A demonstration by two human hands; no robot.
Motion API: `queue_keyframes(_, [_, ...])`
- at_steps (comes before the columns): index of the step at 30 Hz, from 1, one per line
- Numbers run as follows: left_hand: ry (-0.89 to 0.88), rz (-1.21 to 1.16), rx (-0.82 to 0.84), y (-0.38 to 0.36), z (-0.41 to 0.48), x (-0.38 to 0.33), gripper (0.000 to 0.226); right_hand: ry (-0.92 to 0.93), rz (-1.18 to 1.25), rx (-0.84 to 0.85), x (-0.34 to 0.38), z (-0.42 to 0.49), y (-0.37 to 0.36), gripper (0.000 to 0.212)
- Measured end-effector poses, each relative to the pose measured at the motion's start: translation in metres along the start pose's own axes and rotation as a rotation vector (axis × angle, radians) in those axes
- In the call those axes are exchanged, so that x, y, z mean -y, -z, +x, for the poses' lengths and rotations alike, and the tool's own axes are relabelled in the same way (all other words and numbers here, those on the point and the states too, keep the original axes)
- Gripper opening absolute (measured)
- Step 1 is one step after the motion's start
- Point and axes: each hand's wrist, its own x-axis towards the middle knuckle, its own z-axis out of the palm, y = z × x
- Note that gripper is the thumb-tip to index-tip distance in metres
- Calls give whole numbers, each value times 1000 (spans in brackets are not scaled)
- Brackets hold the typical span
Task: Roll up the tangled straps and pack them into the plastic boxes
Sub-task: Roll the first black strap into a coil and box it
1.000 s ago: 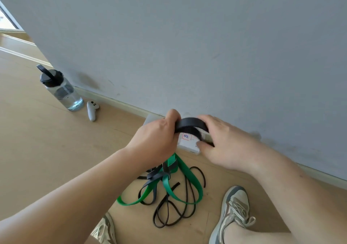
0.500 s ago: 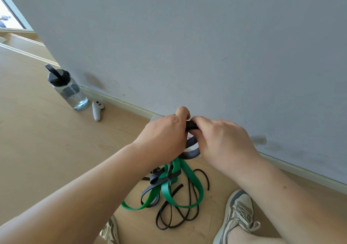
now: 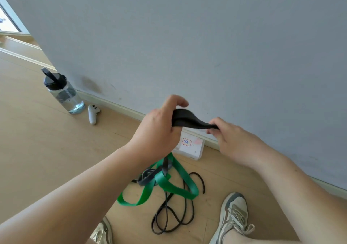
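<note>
Our left forearm (image 3: 75, 197) and right forearm (image 3: 291, 197) are bare as far as we can see them, and so are our left hand (image 3: 157, 131) and right hand (image 3: 232, 142). We wear low lace-up trainers in grey and off-white. The right trainer (image 3: 234, 215) shows a grey toe cap, grey side stripes, a pale upper and cream laces whose loops splay sideways; the ankle above its collar is bare. Of the left trainer (image 3: 102, 232) we see only the front part, in the same colours.

Black strap (image 3: 189, 121) — green strap (image 3: 165, 183) — grey wall (image 3: 187, 46).
</note>
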Motion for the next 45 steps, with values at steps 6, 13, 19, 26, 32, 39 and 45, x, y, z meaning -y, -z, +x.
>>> queue_keyframes(6, [11, 4, -34, 5, 4, -12, 43, 138, 262, -192, 22, -9, 4, 60])
queue_keyframes(13, [60, 23, 45, -1, 6, -6, 47, 225, 364, -441, 41, -12, -9, 130])
queue_keyframes(19, [96, 122, 160, 3, 2, 1, 82, 257, 203, -391, 44, -15, -10, 69])
queue_keyframes(26, [129, 10, 61, 4, 1, 0, 84, 272, 225, -219, 54, -10, -22, 28])
queue_keyframes(32, [21, 193, 164, -13, 0, 36, 32, 205, 307, -275, 52, -9, -15, 17])
queue_keyframes(39, [175, 242, 399, -8, -4, 46, 25, -14, 103, -271, 24, -17, 8, 11])
queue_keyframes(45, [-73, -100, 5, 13, 1, -3, 20, -154, 123, -40, -2, -10, 10, 16])
